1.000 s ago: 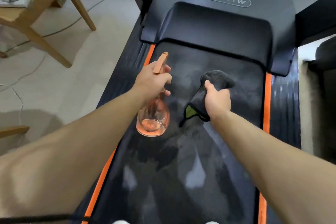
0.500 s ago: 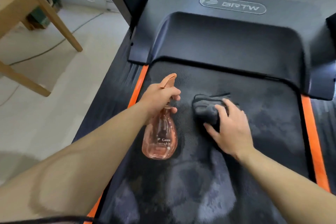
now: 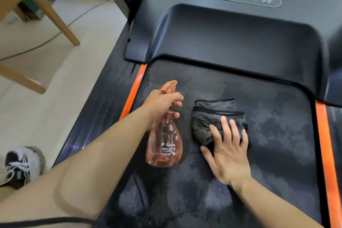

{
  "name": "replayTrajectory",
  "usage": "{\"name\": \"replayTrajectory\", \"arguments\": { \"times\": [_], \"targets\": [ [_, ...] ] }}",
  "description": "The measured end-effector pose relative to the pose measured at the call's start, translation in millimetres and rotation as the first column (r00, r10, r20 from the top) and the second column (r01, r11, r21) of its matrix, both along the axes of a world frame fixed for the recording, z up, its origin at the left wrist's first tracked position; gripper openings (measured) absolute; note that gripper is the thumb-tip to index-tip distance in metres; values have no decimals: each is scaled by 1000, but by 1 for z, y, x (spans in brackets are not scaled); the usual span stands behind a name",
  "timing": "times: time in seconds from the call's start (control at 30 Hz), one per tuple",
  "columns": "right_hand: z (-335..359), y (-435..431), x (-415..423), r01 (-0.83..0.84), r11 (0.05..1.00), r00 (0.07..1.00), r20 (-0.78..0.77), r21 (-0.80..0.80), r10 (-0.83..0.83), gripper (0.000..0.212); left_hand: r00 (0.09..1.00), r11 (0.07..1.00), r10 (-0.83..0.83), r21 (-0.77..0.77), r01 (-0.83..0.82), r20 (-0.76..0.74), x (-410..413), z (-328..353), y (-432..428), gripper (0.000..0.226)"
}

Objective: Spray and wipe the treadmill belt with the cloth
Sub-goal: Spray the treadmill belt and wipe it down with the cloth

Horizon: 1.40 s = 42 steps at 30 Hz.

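The dark treadmill belt (image 3: 277, 135) fills the middle of the head view, mottled with damp patches. My left hand (image 3: 161, 105) grips the neck of a clear orange spray bottle (image 3: 164, 146), which hangs just above the belt's left side. A dark grey folded cloth (image 3: 209, 116) lies on the belt beside the bottle. My right hand (image 3: 227, 153) presses flat on the cloth's near right part, fingers spread and straight.
The black motor cover (image 3: 231, 35) rises right beyond the cloth. Orange strips (image 3: 134, 87) edge the belt on both sides. A wooden table leg (image 3: 57, 18) and a cable stand on the pale floor at left. A sneaker (image 3: 18, 166) sits at lower left.
My right hand went from gripping the raised cloth to laying it on the belt and pressing it flat. The view moved closer to the motor cover. The bottle stays in my left hand.
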State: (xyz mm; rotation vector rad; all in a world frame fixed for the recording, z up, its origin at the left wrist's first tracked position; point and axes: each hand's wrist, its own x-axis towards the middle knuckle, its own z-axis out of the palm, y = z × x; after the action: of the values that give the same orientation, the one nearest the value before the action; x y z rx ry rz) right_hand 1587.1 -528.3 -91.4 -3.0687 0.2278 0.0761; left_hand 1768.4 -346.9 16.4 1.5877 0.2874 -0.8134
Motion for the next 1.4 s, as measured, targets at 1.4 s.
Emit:
{"name": "replayTrajectory", "arguments": {
  "times": [1.4],
  "targets": [
    [26, 86, 100, -334, 938, 929, -140, 87, 344, 80, 984, 986, 169, -3, -169, 51, -4, -8, 108, 5]
  ]
}}
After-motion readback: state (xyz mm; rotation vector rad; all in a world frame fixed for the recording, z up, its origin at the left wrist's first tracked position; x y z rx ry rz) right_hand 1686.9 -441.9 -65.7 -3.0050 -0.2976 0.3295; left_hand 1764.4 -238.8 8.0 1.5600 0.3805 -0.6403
